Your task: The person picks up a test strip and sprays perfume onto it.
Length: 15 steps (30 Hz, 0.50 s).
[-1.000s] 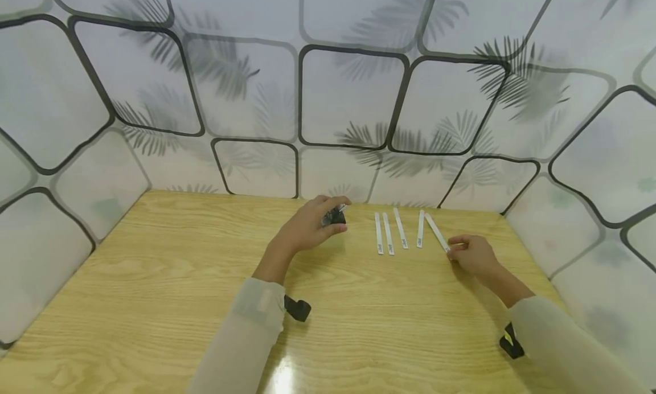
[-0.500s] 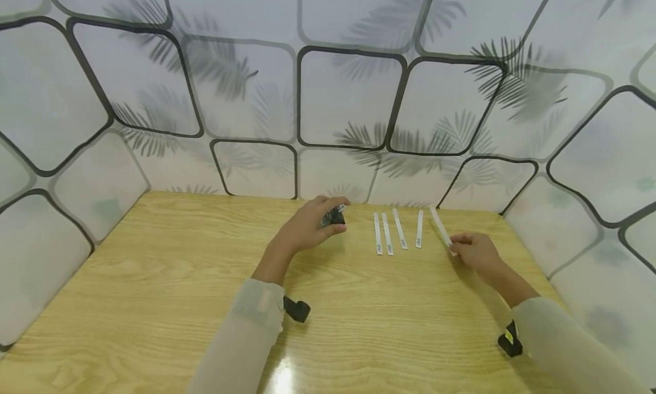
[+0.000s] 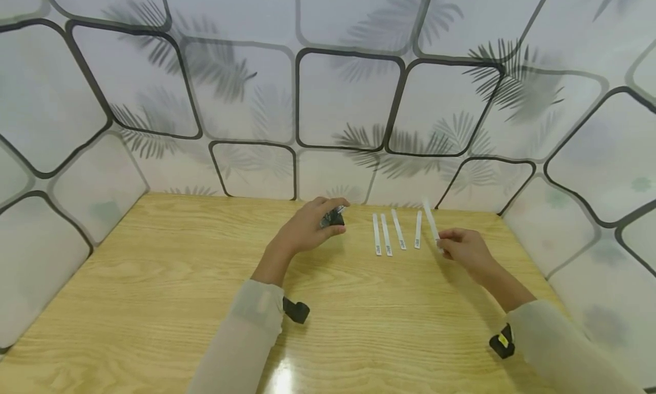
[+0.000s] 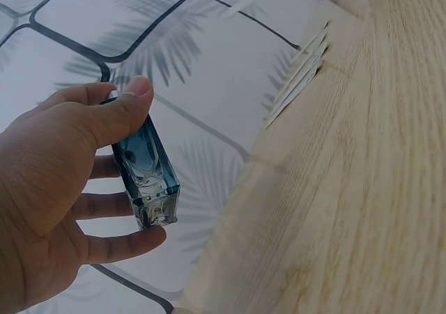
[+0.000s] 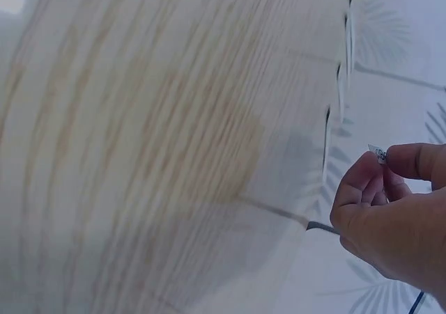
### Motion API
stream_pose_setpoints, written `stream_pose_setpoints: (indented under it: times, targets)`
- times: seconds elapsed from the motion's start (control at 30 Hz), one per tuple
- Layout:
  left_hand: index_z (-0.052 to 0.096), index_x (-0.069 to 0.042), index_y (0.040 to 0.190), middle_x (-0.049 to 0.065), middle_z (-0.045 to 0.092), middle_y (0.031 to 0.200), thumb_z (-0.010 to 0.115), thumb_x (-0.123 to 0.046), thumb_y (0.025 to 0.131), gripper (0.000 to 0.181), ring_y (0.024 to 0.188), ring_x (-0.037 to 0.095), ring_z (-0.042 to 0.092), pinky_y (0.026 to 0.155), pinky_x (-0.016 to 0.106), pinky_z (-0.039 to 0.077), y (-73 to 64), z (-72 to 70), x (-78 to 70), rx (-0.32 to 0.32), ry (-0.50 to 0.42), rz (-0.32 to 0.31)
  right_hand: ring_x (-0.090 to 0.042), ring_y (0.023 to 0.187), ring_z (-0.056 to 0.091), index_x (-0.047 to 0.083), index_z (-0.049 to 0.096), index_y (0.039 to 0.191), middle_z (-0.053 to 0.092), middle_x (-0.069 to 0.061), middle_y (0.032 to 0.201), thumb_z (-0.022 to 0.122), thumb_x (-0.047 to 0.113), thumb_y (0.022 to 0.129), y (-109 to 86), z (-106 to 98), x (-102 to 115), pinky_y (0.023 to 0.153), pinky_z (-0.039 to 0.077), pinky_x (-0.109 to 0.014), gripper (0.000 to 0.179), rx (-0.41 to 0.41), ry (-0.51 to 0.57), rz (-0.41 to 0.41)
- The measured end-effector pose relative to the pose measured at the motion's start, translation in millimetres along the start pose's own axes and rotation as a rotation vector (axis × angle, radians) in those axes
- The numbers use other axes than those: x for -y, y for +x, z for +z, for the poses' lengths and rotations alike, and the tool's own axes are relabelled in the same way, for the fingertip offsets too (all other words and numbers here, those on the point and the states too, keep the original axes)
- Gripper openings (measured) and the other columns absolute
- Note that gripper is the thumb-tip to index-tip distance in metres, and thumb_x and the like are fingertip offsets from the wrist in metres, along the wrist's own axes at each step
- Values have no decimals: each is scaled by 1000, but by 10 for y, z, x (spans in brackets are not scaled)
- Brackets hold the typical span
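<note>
My left hand (image 3: 303, 228) grips a small angular perfume bottle (image 4: 148, 162) of blue-tinted clear glass. In the left wrist view its thumb and a finger are at one end, with the other fingers along the side. Between the thumb and fingers of my right hand (image 3: 467, 250) is the lower end of a white paper test strip (image 3: 431, 218), tilted up and away. Dark print shows on the strip's pinched tip (image 5: 378, 154) in the right wrist view. Several similar strips (image 3: 386, 234) lie side by side on the table, between the two hands.
The wood-grain table (image 3: 169, 291) ends at a back wall (image 3: 256, 98) patterned with dark outlines and leaves. Side walls rise at left and right. Each wrist wears a black camera mount, such as the left mount (image 3: 296, 311).
My right hand has raised its strip off the table and carried it slightly left, toward the strips lying there. My left hand stays in place with the bottle.
</note>
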<state>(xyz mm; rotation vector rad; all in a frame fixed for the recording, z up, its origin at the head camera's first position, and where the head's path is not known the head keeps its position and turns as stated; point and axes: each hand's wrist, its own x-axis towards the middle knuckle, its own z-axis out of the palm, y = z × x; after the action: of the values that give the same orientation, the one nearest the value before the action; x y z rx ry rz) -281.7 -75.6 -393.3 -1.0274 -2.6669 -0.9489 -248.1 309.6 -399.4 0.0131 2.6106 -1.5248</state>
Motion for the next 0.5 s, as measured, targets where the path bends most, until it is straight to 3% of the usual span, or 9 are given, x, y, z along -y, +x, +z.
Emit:
stream_pose_setpoints:
  times: [0.3, 0.5]
  targets:
    - [49, -19, 152, 15, 52, 144, 69, -32, 101, 57, 129, 35, 54, 104, 55, 47, 1, 23, -1, -9, -8, 10, -22, 95, 65, -14, 59, 128, 65, -25, 118, 60, 9, 104, -59, 222, 145, 81, 60, -31, 34, 57, -35, -74]
    - [49, -21, 152, 15, 52, 144, 68, -33, 101, 56, 128, 34, 55, 103, 54, 48, 5, 28, -2, -6, -2, 9, -29, 97, 66, -14, 59, 128, 63, -26, 117, 61, 8, 104, -134, 438, 246, 79, 60, -33, 33, 111, 1, -113]
